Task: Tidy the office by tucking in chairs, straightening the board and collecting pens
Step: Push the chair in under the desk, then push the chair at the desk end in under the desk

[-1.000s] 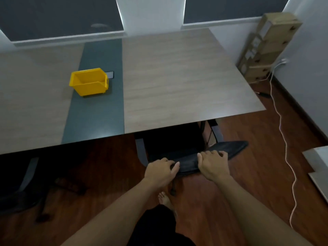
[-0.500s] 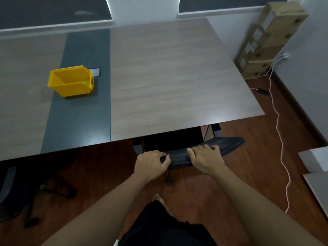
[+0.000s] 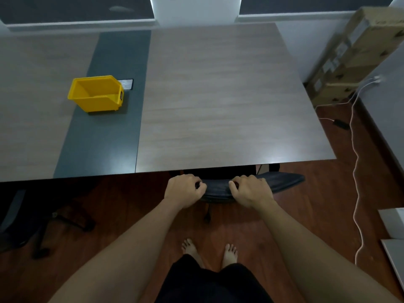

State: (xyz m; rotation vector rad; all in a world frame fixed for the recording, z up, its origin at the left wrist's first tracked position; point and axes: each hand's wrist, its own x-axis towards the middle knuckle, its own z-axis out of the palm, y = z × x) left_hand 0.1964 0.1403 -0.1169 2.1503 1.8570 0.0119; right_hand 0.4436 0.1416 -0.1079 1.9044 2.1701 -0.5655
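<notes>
A black office chair (image 3: 282,181) stands at the near edge of the wooden table (image 3: 218,106), its seat hidden beneath the tabletop; only the top of its backrest shows. My left hand (image 3: 185,190) grips the backrest's left part. My right hand (image 3: 251,190) grips it just to the right, fingers curled over the top edge. An empty yellow bin (image 3: 96,92) sits on the table's dark centre strip (image 3: 102,145), far left of my hands. No pens or board are in view.
A second black chair (image 3: 32,219) stands under the table at the left. Stacked cardboard boxes (image 3: 354,55) lean in the far right corner. A white cable (image 3: 356,171) trails across the wooden floor at the right. My bare feet (image 3: 209,251) stand behind the chair.
The chair has rolled forward under the table with both hands on its backrest; less of the seat shows than before. I have stepped closer and both feet are now visible.
</notes>
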